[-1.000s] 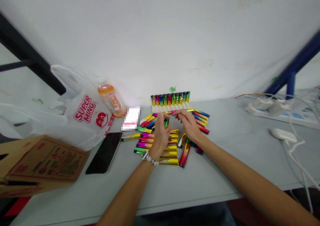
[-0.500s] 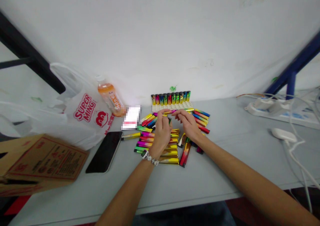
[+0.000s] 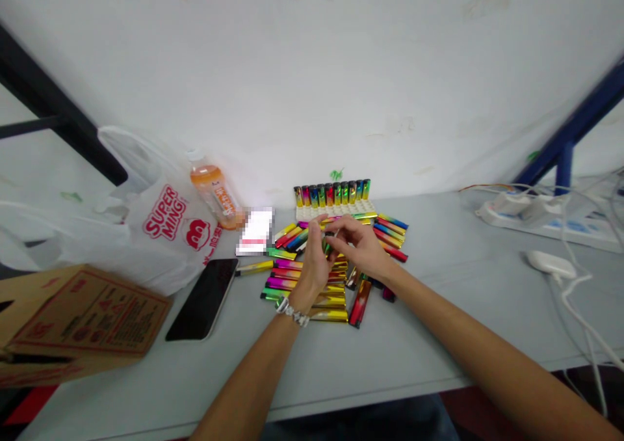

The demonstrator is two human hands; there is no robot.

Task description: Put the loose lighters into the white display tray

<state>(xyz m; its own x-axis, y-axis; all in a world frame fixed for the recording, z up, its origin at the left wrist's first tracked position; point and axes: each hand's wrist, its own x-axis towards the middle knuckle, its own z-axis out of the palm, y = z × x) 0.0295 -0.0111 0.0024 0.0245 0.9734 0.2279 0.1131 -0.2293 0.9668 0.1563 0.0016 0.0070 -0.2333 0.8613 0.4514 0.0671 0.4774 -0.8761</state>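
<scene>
R hand (image 3: 365,248) nearer grn lighter (image 3: 326,247)

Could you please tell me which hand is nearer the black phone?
Left. The left hand is right of the black phone; the right hand is farther right.

Lighters (image 3: 335,302) show a glossy metallic sheen; the bench (image 3: 448,252) looks smooth and matt. By its back edge, the rack (image 3: 336,213) looks plastic. Toward its left edge: matt cardboard box (image 3: 92,317), thin plastic bag (image 3: 136,239), glossy phone (image 3: 203,299).
</scene>
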